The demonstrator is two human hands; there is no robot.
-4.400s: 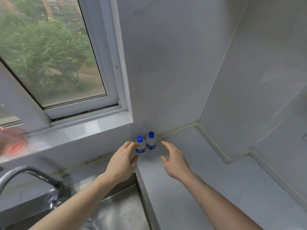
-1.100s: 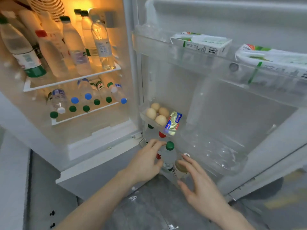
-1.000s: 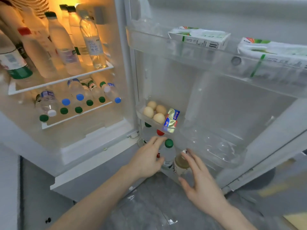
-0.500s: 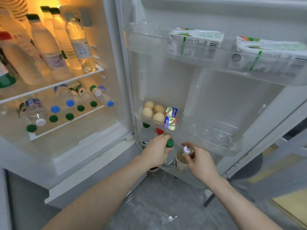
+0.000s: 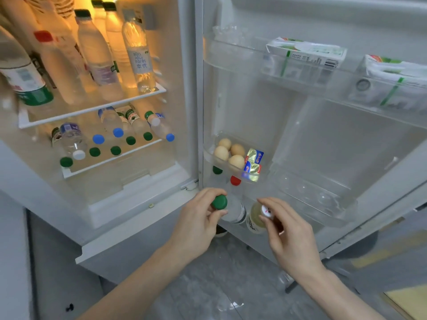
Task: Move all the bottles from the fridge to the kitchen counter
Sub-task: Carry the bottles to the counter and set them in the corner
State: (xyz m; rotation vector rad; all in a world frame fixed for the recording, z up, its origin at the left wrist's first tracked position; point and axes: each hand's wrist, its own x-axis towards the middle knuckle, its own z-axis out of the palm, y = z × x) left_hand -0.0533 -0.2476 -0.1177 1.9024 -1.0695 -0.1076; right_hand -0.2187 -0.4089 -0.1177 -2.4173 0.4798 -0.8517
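Low in the frame's centre, at the open fridge door's bottom shelf, the left hand point(image 5: 198, 224) has its grip closed around the neck of a clear, green-capped bottle point(image 5: 232, 210). Just right of it, the right hand point(image 5: 290, 236) pinches the top of a small, pale yellowish bottle point(image 5: 256, 218) with a white cap.

Grey marbled stone floor point(image 5: 208, 294) runs under the open white fridge door point(image 5: 307, 139). Warm yellow interior light point(image 5: 115, 10) glows left of that door. A pale yellow wooden surface point(image 5: 409, 301) shows below the door's right edge. White cabinet panel point(image 5: 13, 250) at far left.
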